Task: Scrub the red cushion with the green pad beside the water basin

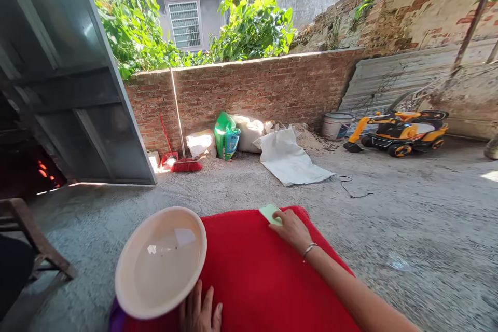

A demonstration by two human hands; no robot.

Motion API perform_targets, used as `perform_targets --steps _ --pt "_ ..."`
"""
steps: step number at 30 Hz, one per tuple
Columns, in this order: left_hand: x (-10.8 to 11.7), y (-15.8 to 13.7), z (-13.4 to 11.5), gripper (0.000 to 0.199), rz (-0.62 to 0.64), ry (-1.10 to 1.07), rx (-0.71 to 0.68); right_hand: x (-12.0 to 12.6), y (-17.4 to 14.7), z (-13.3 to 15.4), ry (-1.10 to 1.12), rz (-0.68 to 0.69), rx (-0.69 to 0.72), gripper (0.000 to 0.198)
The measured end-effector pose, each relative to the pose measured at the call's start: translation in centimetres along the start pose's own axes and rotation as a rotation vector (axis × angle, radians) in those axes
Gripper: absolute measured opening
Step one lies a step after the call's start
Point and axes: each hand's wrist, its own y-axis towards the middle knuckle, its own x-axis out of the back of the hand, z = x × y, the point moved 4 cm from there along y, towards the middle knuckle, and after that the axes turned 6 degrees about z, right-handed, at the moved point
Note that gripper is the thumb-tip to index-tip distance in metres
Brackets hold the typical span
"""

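A red cloth [241, 264] covers the surface in front of me. My right hand [293, 229], with a silver bangle at the wrist, has its fingers and thumb on a pale green, flat rectangular piece [268, 212] near the cloth's far right corner; its exact kind I cannot make out. At the near edge of the view, my left hand [201, 314] lies with fingers spread on the cloth, just beside a cream plastic basin [123, 275]. Water stands in the basin, with a few dark specks in it. Purple fabric shows below the basin.
A dark metal door [78, 88] stands at the left, above a wooden chair [39, 238]. Along the brick wall [249, 88] are a red broom [187, 165], a green bag [225, 137], a white sheet [288, 158], a bucket [335, 125] and a toy excavator [404, 132].
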Motion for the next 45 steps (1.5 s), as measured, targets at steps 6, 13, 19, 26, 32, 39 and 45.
perform_targets --steps 6,13,19,26,32,39,45 --pt "0.2 0.3 0.3 0.025 0.0 -0.067 0.007 -5.9 -3.3 10.3 -0.071 0.29 0.291 0.029" --pt "0.3 0.5 0.0 0.026 0.011 -0.033 0.009 -2.2 -2.6 3.8 -0.144 0.249 0.108 0.028" --pt "0.7 0.7 -0.6 0.026 -0.013 0.022 -0.027 7.3 -5.2 -10.9 -0.178 0.05 -0.209 0.024" --pt "0.5 1.0 0.4 0.024 -0.084 0.072 -0.15 9.0 -7.8 -15.1 -0.091 -0.094 -0.35 0.023" --pt "0.7 1.2 0.4 0.025 -0.058 0.03 -0.088 1.7 -6.8 0.3 -0.079 0.153 0.004 0.027" --pt "0.6 1.1 0.3 0.027 0.024 -0.036 0.017 -5.6 -6.9 10.0 -0.068 0.294 0.206 0.027" --pt "0.7 1.4 0.1 0.027 0.019 -0.076 0.053 1.3 -5.5 0.7 -0.123 0.184 -0.033 0.027"
